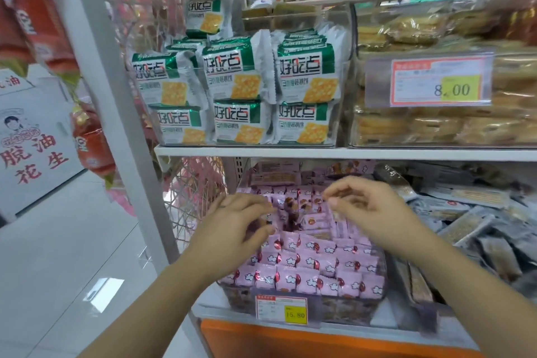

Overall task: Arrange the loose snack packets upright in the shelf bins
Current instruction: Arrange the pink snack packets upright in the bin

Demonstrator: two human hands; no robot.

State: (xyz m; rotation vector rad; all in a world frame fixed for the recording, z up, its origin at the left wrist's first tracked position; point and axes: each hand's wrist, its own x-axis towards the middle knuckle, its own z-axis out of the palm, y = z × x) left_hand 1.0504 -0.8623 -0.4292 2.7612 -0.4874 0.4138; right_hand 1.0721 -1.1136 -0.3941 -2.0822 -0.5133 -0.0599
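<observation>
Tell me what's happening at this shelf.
A person is sorting the pink snack packets in a clear bin on the lower shelf. The left hand and right hand both reach with curled fingers into the jumbled middle; blur hides whether either grips a packet. The front rows already stand upright.

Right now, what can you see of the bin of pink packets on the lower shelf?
The bin is a clear plastic tub on the lower shelf, packed with pink packets: front rows upright, back ones jumbled. A price label reading 15.80 sits on its front. The left hand and right hand reach into its middle; blur hides any grip.
</observation>
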